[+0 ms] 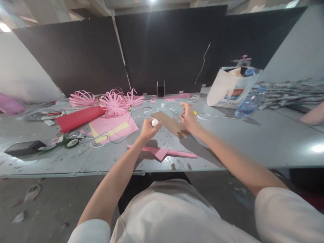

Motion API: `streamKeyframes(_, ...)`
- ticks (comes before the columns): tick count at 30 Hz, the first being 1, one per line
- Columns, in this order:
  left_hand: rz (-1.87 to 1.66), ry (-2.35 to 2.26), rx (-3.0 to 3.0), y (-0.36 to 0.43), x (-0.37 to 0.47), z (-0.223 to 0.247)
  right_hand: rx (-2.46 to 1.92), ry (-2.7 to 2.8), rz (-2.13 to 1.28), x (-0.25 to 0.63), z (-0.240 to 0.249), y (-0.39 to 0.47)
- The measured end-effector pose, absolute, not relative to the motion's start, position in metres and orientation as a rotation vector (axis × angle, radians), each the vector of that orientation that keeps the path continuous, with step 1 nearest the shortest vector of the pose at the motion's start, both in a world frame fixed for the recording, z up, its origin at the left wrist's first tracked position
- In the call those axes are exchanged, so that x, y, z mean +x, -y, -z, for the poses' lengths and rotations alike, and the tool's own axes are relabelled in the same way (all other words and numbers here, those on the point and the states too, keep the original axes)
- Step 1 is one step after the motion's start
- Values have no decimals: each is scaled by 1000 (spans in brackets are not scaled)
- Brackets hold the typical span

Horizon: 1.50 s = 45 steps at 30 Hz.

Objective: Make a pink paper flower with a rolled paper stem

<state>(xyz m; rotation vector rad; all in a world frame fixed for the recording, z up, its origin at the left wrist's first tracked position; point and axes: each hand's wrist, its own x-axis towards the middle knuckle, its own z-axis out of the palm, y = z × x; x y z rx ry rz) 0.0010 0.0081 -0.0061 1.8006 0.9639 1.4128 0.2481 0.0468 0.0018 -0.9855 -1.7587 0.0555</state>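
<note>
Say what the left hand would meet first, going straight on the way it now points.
Probably the brown cardboard, just ahead of the left hand, though the hand's height is unclear and it might pass above.

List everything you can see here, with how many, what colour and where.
Loop bundles: about three, pink, back left
Red sheet: one, red, left
Flat sheet: one, pink, left
Box: one, black, far left
Cardboard: one, brown, between hands
Folded paper: one, pink, near edge
Cap: one, white, back centre
Device: one, black, back centre
Bag: one, white, back right
Bottle: one, clear, beside bag
Stick: one, pale, right
Scraps, rings: several, mixed, scattered
Table: one, grey, below
Panels: several, black, behind
White object: one, white, left hand
Left hand: one, bare, centre
Right hand: one, bare, over cardboard's right end
</note>
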Motion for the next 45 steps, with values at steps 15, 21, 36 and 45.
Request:
streamKeyframes(15,-1180,-805,2056,3,7,7,-253,2177,109,219,-17,24)
streamKeyframes(21,-1156,-795,2098,5,10,8,-269,2122,111,219,-12,23)
streamKeyframes(36,-1145,-855,2069,3,15,7,-292,2292,401,232,-10,15)
streamKeyframes(45,-1145,-857,1938,-4,24,7,-474,2231,200,220,-2,10)
